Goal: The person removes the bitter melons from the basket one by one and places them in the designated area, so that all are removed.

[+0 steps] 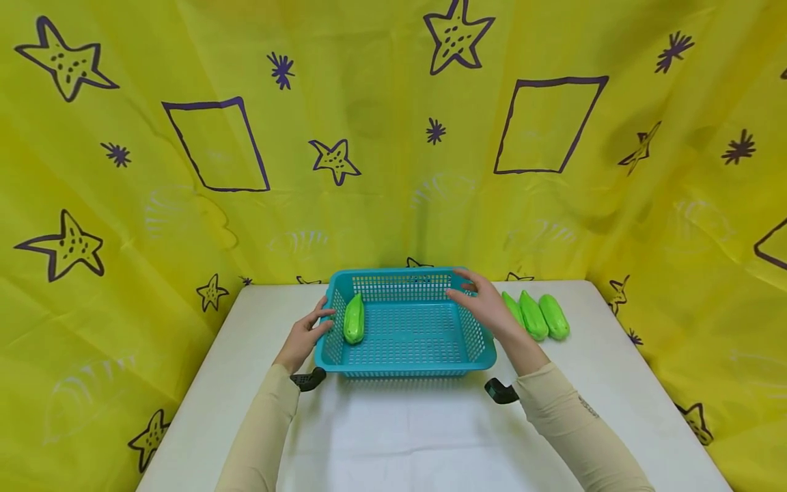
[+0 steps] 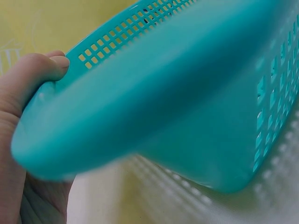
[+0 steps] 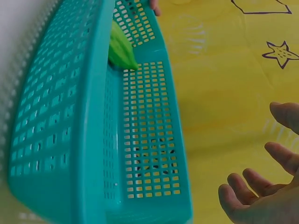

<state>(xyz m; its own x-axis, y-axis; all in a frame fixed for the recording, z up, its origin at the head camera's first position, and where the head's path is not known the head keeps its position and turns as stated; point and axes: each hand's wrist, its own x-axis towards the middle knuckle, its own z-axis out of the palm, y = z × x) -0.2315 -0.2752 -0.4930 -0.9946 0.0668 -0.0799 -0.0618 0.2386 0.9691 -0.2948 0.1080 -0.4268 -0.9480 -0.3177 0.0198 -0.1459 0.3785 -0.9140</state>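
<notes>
A teal plastic basket [image 1: 402, 367] with slotted walls stands near the back of the table. My left hand [image 1: 304, 333] grips its left rim, and in the left wrist view the thumb of that hand [image 2: 28, 79] hooks over the rim. Inside the basket, by the left wall, lies one bright green, long, vegetable-shaped piece [image 1: 354, 320] with a pointed tip. Over the basket's right side is my right hand [image 1: 488, 307], its fingers spread and holding nothing. In the right wrist view this hand [image 3: 266, 191] is apart from the basket's rim.
Three similar green pieces [image 1: 533, 316] lie side by side on the white table [image 1: 393, 437], right of the basket and partly behind my right hand. A yellow curtain [image 1: 381, 219] with star drawings encloses the table at the back and both sides.
</notes>
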